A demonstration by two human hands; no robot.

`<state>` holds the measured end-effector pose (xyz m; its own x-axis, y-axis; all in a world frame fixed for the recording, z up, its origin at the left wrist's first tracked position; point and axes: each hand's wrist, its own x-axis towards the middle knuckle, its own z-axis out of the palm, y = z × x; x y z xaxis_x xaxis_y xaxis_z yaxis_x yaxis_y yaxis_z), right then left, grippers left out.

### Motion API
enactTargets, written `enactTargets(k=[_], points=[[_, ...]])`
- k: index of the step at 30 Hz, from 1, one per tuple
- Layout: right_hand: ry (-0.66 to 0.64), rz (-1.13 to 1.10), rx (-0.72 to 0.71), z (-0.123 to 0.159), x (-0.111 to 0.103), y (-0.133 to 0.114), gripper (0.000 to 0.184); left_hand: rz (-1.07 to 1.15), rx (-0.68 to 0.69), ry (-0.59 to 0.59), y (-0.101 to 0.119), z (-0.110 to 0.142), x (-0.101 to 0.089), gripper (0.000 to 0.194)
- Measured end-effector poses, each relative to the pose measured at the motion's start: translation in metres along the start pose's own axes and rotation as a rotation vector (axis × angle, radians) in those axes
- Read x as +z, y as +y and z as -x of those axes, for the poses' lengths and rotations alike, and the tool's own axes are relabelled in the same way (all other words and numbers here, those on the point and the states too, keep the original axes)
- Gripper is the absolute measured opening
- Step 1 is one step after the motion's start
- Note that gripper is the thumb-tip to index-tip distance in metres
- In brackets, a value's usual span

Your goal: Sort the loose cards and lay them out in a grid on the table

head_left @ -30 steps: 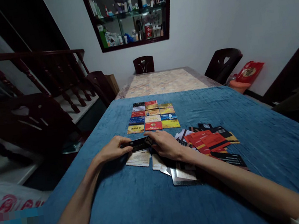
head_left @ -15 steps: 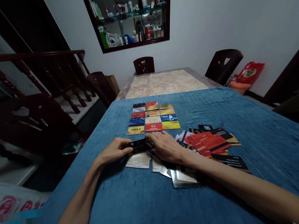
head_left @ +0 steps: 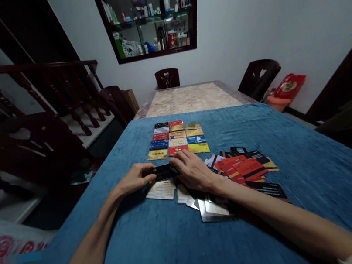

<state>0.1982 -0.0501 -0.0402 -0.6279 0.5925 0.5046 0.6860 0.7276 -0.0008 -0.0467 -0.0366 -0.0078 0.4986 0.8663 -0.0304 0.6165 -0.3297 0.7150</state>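
A black card (head_left: 163,172) with pale print is held level between both hands, above the near end of the card rows. My left hand (head_left: 135,177) pinches its left end between thumb and fingers. At the other end, the fingers of my right hand (head_left: 192,172) grip it and cover its corner. Below it lie a cream card (head_left: 161,190) and several pale cards (head_left: 185,196), partly under my right hand. Just beyond, several colourful cards (head_left: 177,142) lie face up in neat rows. Right of my right hand is a loose heap of red cards (head_left: 241,168) and black cards (head_left: 268,189).
A blue cloth (head_left: 141,252) covers the near part of the table, with bare patterned tabletop (head_left: 191,98) beyond. Dark wooden chairs (head_left: 259,79) stand around it. A red bag (head_left: 290,87) sits at the right, a white plastic bag (head_left: 9,236) at the left.
The view has shifted slightly, so everything sits a little further left. Both hands keep hold of the black card, with hardly any movement over the table.
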Motion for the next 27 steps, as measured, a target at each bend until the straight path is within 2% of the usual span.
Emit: enactTargets(k=[16, 23, 27], points=[[0.042, -0.011, -0.025, -0.001, -0.009, 0.013, 0.041, -0.041, 0.086, 0.148, 0.009, -0.003, 0.007, 0.023], [0.066, -0.019, -0.041, -0.003, -0.022, 0.023, 0.043, 0.001, 0.126, 0.243, 0.007, -0.012, 0.011, 0.026], [0.078, 0.005, -0.027, -0.004, -0.029, 0.029, 0.043, 0.006, 0.14, 0.295, 0.014, -0.018, 0.012, 0.032]])
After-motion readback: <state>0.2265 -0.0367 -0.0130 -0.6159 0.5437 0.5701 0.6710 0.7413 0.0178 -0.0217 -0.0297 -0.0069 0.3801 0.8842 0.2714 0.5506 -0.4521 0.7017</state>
